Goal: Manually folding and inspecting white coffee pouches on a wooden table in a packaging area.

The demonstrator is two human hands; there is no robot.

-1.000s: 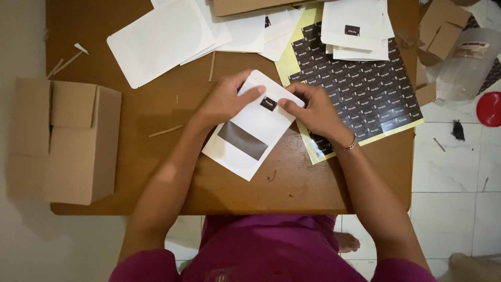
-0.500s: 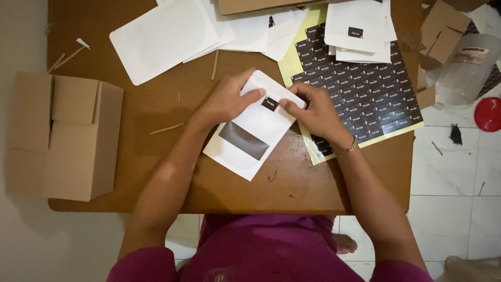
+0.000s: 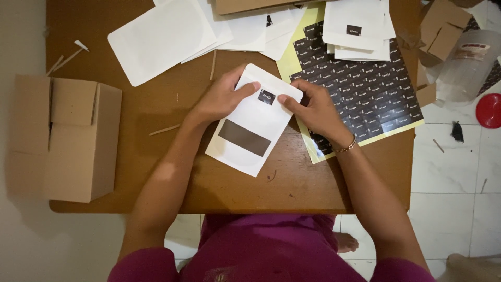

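A white pouch (image 3: 254, 137) with a dark rectangular window lies tilted on the brown wooden table (image 3: 219, 188). A small black sticker (image 3: 266, 97) sits near its top edge. My left hand (image 3: 222, 98) grips the pouch's upper left corner, thumb beside the sticker. My right hand (image 3: 314, 110) holds the upper right corner, its fingertips pressing next to the sticker. Under my right hand lies a yellow-backed sheet of black stickers (image 3: 365, 91).
An open cardboard box (image 3: 65, 138) stands at the table's left. Blank white pouches (image 3: 162, 39) lie at the back, labelled ones (image 3: 357, 28) on the sticker sheet. A clear plastic jar (image 3: 467, 65), a red lid (image 3: 489, 110) and cardboard pieces (image 3: 443, 26) are on the tiled floor at right.
Both hands stay on the pouch's top corners. The fingers have shifted only slightly around the sticker; the pouch lies in the same place.
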